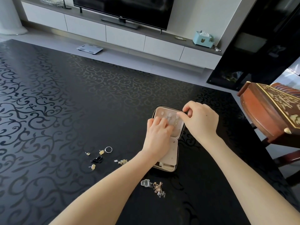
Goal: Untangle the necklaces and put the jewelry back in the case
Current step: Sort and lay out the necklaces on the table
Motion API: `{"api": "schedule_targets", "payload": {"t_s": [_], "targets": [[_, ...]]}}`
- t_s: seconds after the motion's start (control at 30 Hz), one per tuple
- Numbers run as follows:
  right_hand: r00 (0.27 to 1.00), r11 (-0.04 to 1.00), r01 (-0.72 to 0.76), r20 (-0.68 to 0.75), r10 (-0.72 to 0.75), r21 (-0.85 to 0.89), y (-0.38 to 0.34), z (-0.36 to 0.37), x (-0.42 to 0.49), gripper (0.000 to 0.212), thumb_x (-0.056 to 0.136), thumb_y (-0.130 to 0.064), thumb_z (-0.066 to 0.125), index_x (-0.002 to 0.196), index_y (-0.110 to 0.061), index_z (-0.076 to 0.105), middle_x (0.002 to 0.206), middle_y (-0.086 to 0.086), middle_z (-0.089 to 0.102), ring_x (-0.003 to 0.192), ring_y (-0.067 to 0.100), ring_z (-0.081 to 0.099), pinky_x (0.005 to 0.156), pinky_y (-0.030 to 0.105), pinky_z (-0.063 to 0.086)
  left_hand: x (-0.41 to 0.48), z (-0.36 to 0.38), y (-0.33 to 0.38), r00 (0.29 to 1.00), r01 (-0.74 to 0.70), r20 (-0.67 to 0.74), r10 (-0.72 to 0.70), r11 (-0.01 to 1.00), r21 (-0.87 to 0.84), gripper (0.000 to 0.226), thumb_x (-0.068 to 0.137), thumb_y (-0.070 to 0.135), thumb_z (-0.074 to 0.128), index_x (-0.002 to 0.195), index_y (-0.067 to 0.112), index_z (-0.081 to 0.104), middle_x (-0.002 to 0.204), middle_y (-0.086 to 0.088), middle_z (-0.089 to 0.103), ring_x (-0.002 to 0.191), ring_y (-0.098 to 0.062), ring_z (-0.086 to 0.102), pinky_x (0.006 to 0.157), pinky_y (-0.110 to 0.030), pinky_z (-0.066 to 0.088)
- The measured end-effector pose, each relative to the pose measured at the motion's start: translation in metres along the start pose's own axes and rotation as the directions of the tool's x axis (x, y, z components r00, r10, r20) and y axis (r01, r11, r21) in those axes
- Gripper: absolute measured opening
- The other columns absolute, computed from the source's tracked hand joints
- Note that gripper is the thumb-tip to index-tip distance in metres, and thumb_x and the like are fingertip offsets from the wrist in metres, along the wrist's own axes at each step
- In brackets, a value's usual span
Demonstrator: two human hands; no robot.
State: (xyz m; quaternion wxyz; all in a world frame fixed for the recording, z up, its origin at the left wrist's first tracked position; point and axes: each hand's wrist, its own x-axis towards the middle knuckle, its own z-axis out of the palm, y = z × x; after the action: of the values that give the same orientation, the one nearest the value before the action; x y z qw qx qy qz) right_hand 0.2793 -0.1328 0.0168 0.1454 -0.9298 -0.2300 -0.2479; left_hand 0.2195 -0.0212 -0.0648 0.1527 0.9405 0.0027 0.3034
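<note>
Room: living rm; our table (81,98) wears a black cloth w/ a scroll pattern. TV (123,8) on a long white cabinet (125,38) behind, a bathroom scale (90,49) on the floor below it, a pale blue tissue box (203,40) at the cabinet's right end.
Right edge: carved wooden chair (267,114) beside the table.
Case (172,151): zip type, lying open and flat in front of us, beige lining up, far half w/ a row of small tabs and thin chains hanging from them.
Left hand (156,133): rests on the far half, fingers bent down on the lining; whether they hold anything we can't tell.
Right hand (200,121): at the case's far right corner, thumb + forefinger pinched on the right-most tab (177,118), other fingers curled.
Necklaces (155,186): tangled heap, silver + rose-gold, on the cloth just near of the case, between our forearms.
Left of case: a ring (108,149), three gold earrings (101,152), a black piece (96,159), a small gold chain heap (122,161) touching our left forearm.
</note>
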Motion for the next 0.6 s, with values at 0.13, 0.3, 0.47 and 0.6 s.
{"api": "schedule_targets", "payload": {"t_s": [0.13,0.3,0.47,0.6], "targets": [[0.999,0.999,-0.034,-0.004,0.034,0.013,0.001,-0.011,-0.006,0.015,0.084,-0.035,0.063,0.075,-0.022,0.063,0.063,-0.008,0.057,0.069,0.017,0.054,0.057,0.029,0.041,0.001,-0.006,0.001,0.998,0.002,0.064,-0.003,1.000,0.023,0.027,0.059,0.006,0.064,0.081,0.019,0.069,0.077,0.003,0.056,0.077,-0.024,0.054,0.075,-0.029,0.025],[0.999,0.999,-0.031,0.042,0.030,0.010,0.000,-0.019,-0.023,0.016,0.086,-0.032,0.059,0.076,-0.021,0.064,0.066,-0.007,0.060,0.068,0.017,0.054,0.055,0.029,0.041,0.003,-0.011,0.005,0.971,-0.023,0.239,0.016,0.999,0.029,0.023,0.075,0.006,0.051,0.093,0.013,0.064,0.096,-0.004,0.053,0.097,-0.027,0.046,0.083,-0.034,0.027],[0.992,0.999,-0.045,0.120,0.045,0.001,0.001,-0.008,-0.035,0.015,0.087,-0.029,0.057,0.078,-0.019,0.065,0.072,-0.004,0.064,0.071,0.018,0.054,0.055,0.028,0.035,0.004,-0.008,0.006,0.977,-0.071,0.209,0.035,0.983,0.169,0.018,0.071,0.014,0.057,0.088,0.013,0.061,0.088,-0.003,0.057,0.084,-0.024,0.050,0.077,-0.033,0.027],[0.985,0.998,-0.064,0.160,0.060,0.024,-0.004,-0.008,-0.041,0.012,0.087,-0.028,0.057,0.080,-0.021,0.064,0.075,-0.006,0.064,0.070,0.015,0.049,0.057,0.027,0.030,0.003,-0.006,0.003,0.992,-0.102,0.097,0.086,0.978,0.182,0.039,0.057,0.009,0.063,0.096,0.014,0.063,0.079,0.000,0.056,0.075,-0.024,0.054,0.071,-0.031,0.025]]}}
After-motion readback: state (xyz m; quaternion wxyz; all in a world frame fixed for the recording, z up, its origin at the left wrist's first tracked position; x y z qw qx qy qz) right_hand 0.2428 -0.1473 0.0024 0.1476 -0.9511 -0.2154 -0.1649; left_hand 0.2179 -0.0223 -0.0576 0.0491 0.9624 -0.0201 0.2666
